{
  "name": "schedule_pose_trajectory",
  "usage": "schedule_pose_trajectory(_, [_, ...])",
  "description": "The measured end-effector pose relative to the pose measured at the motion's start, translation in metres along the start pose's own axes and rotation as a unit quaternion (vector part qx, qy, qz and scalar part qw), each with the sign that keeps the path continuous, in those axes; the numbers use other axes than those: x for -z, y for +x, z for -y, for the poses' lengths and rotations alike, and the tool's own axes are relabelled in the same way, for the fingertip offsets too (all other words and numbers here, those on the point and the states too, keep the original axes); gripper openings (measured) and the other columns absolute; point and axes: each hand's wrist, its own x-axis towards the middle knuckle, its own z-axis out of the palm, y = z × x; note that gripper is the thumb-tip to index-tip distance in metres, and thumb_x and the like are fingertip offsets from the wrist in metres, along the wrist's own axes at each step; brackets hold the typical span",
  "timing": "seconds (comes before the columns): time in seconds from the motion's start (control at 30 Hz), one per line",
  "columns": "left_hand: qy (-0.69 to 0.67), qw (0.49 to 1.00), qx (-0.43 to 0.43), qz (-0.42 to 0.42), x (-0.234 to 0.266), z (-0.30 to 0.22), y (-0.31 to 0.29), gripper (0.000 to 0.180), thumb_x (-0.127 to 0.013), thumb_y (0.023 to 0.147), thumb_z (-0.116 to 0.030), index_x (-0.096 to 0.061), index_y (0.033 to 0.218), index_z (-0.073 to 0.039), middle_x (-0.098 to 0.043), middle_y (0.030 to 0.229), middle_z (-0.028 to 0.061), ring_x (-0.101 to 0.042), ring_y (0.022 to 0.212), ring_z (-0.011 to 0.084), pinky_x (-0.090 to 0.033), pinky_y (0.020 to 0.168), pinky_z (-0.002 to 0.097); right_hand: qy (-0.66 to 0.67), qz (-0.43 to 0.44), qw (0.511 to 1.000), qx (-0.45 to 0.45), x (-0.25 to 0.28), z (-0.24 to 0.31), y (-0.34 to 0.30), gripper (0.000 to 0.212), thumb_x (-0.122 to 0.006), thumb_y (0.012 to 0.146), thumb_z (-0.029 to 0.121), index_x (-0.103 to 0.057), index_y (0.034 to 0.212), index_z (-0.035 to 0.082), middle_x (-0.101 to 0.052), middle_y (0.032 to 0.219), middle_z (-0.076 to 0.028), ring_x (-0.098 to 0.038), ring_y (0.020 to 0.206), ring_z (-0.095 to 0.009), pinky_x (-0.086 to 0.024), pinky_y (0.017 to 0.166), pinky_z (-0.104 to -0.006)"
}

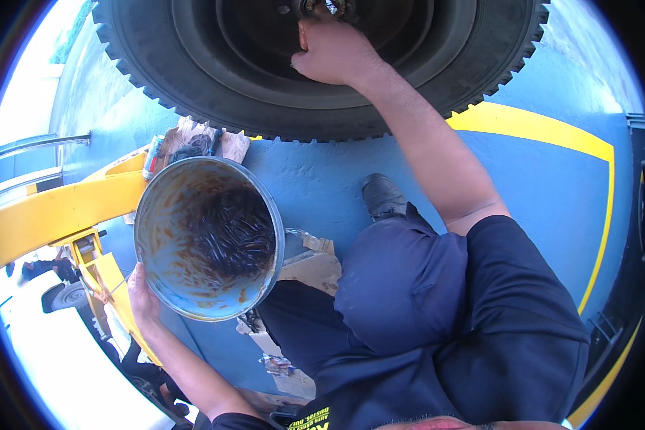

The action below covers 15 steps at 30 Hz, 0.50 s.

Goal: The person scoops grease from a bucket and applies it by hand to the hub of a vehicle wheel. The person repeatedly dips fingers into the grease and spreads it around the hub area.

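My left hand (142,294) grips the outer side of a pale blue metal bucket (186,290), tilted so that its mouth faces up at me. Dark brown grease (236,233) lies thick inside it, and smears streak the walls. At the top of the view, my right hand (333,54) reaches into the middle of a large wheel, its fingers curled at the metal hub (330,8). Whatever those fingers hold, if anything, is hidden. The black tyre (265,118) with chunky tread stands around the hub, well above the bucket.
A yellow metal frame (64,211) runs along the left, close to the bucket. Behind the bucket are a worn wooden block (234,145) and a spray can (152,158). Cardboard (315,271) lies by my legs. The blue floor (537,186) carries a yellow line (552,125).
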Motion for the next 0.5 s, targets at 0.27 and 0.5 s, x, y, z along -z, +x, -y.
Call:
schedule_pose_trajectory(0.27, [0.012, 1.0, 0.004, 0.021, 0.005, -0.002, -0.004, 0.041, -0.06, 0.11, -0.033, -0.066, 0.132, 0.002, -0.071, 0.132, 0.0142, -0.069, 0.118, 0.0238, -0.054, 0.107, 0.0413, -0.187, 0.076, 0.978, 0.058, 0.036, 0.004, -0.021, 0.047, -0.063, 0.09, 0.026, -0.066, 0.13, 0.003, -0.061, 0.142, -0.022, -0.073, 0.114, -0.033, -0.061, 0.096, -0.0469])
schedule_pose_trajectory(0.5, [0.011, 1.0, -0.002, 0.016, 0.01, 0.006, -0.001, 0.043, -0.063, 0.109, -0.034, -0.066, 0.131, 0.003, -0.072, 0.13, 0.0137, -0.069, 0.116, 0.023, -0.054, 0.104, 0.0397, -0.065, 0.0, 0.997, 0.04, 0.0, -0.017, 0.016, 0.043, -0.067, 0.089, 0.024, -0.068, 0.126, 0.003, -0.062, 0.142, -0.022, -0.075, 0.109, -0.031, -0.062, 0.093, -0.0453])
